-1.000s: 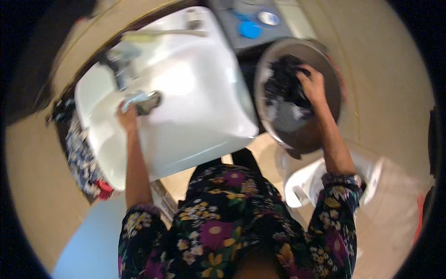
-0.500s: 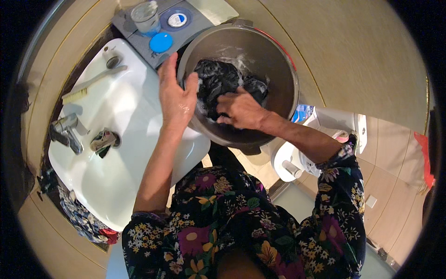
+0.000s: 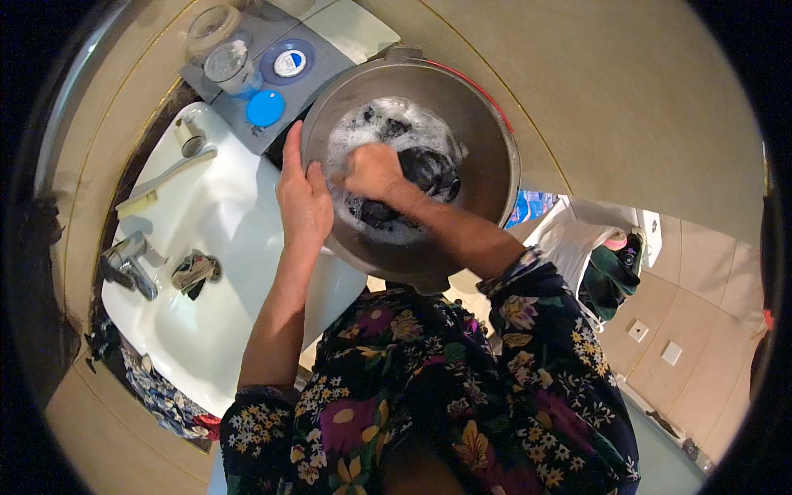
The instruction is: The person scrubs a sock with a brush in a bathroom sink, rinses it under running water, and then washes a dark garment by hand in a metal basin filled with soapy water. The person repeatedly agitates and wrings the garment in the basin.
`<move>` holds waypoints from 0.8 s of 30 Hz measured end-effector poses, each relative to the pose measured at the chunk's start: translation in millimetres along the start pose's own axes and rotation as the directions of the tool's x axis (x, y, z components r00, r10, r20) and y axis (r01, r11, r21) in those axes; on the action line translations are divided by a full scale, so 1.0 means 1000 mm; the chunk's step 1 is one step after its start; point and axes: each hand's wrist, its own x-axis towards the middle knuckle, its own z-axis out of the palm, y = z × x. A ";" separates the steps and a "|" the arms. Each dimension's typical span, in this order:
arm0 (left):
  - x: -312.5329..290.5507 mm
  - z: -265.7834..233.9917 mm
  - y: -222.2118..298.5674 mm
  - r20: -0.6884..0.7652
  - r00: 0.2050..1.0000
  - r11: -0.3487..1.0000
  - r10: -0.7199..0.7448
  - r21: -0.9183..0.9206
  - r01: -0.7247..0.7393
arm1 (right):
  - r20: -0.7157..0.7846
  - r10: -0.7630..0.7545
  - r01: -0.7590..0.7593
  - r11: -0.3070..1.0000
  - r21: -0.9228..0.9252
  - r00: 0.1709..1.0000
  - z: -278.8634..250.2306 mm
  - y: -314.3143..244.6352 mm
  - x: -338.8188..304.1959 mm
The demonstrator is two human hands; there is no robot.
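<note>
Inside a deep grey-brown bucket (image 3: 491, 165), black cloth (image 3: 429, 172) lies wet among white suds (image 3: 412, 115). My left hand (image 3: 305, 202) is at the bucket's left rim, its thumb toward the inside and its straight fingers along the outside. Curled into a fist, my right hand (image 3: 373, 172) is over the suds at the left part of the cloth. Its fingertips face away, so whatever they grip is hidden.
Left of the bucket is a white sink (image 3: 239, 247) with a faucet (image 3: 130, 264), a brush (image 3: 169, 183) and a crumpled cloth (image 3: 195, 271). A grey ledge (image 3: 318, 70) behind carries a glass jar (image 3: 231, 68) and a blue lid (image 3: 266, 108). A white toilet bag-like liner (image 3: 569, 239) hangs right.
My right hand has shifted left and curled into a fist. White suds now cover much more of the bucket's inside, and the black cloth shows less. My left hand stays by the rim.
</note>
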 end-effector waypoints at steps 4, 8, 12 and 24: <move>0.003 0.001 -0.004 -0.028 0.998 0.998 0.050 0.033 -0.049 | -0.180 0.160 -0.021 0.801 0.598 0.971 -0.036 0.036 0.002; 0.000 -0.001 -0.004 -0.029 0.998 0.999 0.051 0.017 -0.051 | -0.304 0.205 -0.196 0.979 0.058 0.930 -0.062 0.052 0.007; 0.000 0.007 -0.008 -0.048 0.996 0.996 0.069 0.053 -0.066 | 0.123 0.343 -0.358 0.795 0.489 0.931 -0.036 0.072 0.034; 0.000 0.002 -0.001 -0.062 0.993 0.991 -0.099 0.084 0.104 | 0.082 -0.529 0.536 0.836 -0.119 0.844 -0.069 0.025 -0.077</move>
